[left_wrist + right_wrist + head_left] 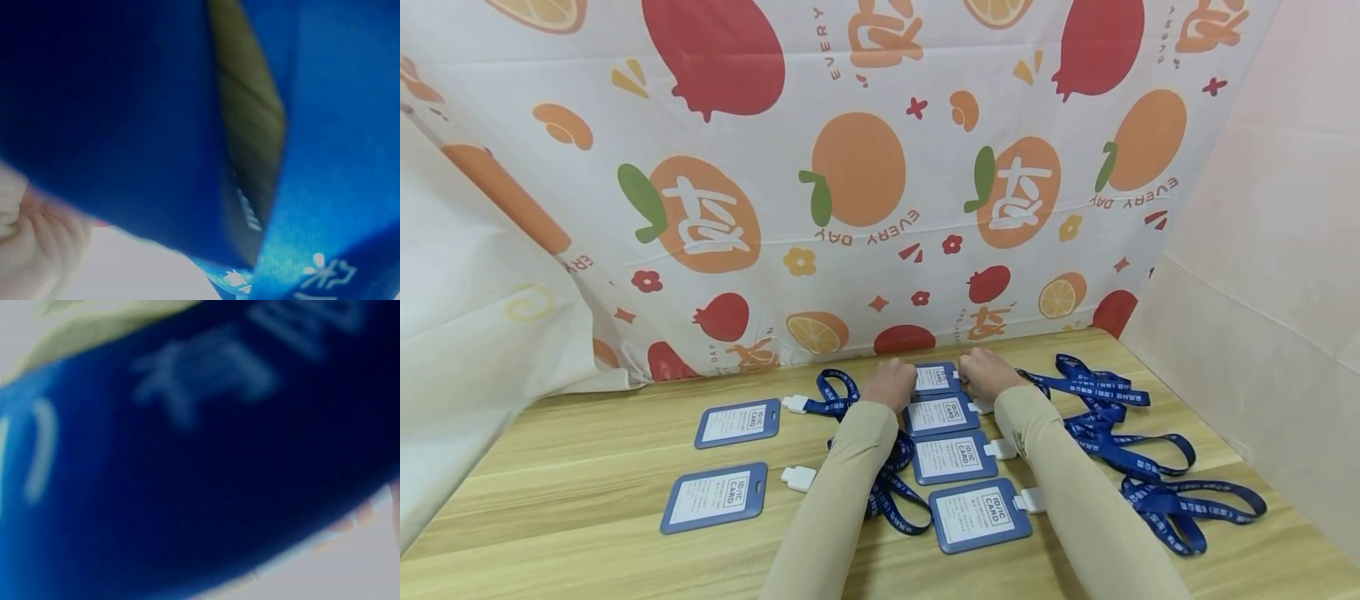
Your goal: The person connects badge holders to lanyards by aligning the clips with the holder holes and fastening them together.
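Note:
At the back of the table both hands are at the farthest blue badge holder (934, 378), which has a white ID/IC card inside. My left hand (889, 384), fingers curled, grips its left end. At the other end my right hand (990, 374) holds the white lanyard clip, mostly hidden by the fingers. Three more badge holders lie in a column nearer to me, among them a middle one (951, 457) and the nearest (981, 515). Blue lanyard (331, 137) fills much of the left wrist view, and a blurred lanyard (206, 462) covers the right wrist view.
Two badge holders, one farther (737, 423) and one nearer (715, 498), lie at the left beside white clips (799, 477). Blue lanyards (1187, 504) are heaped on the right of the wooden table (587, 467). Fruit-printed cloth (865, 275) hangs behind.

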A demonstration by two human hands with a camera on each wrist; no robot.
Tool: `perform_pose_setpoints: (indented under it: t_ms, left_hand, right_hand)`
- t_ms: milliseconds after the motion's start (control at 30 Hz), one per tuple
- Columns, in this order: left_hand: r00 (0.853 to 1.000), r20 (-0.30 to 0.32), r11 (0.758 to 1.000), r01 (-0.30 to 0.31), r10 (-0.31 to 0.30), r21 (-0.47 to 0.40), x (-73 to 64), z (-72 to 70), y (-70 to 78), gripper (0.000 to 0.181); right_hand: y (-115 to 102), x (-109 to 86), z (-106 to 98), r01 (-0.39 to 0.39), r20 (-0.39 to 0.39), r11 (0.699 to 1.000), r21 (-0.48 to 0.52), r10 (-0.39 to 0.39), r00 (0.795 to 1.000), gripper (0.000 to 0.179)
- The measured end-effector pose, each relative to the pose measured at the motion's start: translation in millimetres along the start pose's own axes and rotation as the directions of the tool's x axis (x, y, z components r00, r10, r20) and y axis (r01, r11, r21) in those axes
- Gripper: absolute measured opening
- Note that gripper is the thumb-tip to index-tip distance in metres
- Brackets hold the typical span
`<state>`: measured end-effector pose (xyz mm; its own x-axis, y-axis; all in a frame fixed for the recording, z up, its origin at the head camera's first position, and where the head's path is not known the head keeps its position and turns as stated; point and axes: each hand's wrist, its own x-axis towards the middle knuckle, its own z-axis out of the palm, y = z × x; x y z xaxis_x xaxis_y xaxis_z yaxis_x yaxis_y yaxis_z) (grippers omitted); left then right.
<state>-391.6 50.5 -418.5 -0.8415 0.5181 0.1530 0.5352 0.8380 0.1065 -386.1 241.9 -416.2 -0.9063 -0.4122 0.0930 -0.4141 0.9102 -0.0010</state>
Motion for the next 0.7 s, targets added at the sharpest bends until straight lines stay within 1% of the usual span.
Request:
perform_pose_setpoints:
  t_ms: [133, 300, 533, 700]
  left_hand:
    - [1.0, -0.007, 1.0, 0.004, -0.004, -0.007, -0.7, -0.3, 0.9, 0.016]
    - [1.0, -0.02, 1.0, -0.002, 0.002, 0.011, -1.3, 0.3, 1.4, 0.015]
    - [0.998, -0.049, 0.999, -0.027, 0.029, 0.039, -3.6, 0.5, 1.6, 0.015]
    - [0.999, -0.047, 0.999, -0.025, 0.027, 0.032, -3.2, 0.8, 1.6, 0.018]
  right_hand:
    - [-0.1, 0.1, 0.2, -0.004, 0.003, 1.0, 0.003, 0.004, 1.0, 0.009]
    - [0.0, -0.3, -0.1, -0.01, 0.007, 1.0, 0.006, 0.01, 1.0, 0.006]
    - [1.1, 1.2, 1.7, 0.024, -0.016, 0.997, -0.077, -0.026, 1.0, 0.007]
    - [1.0, 0.9, 0.9, 0.03, -0.02, 0.998, -0.059, -0.031, 0.999, 0.008]
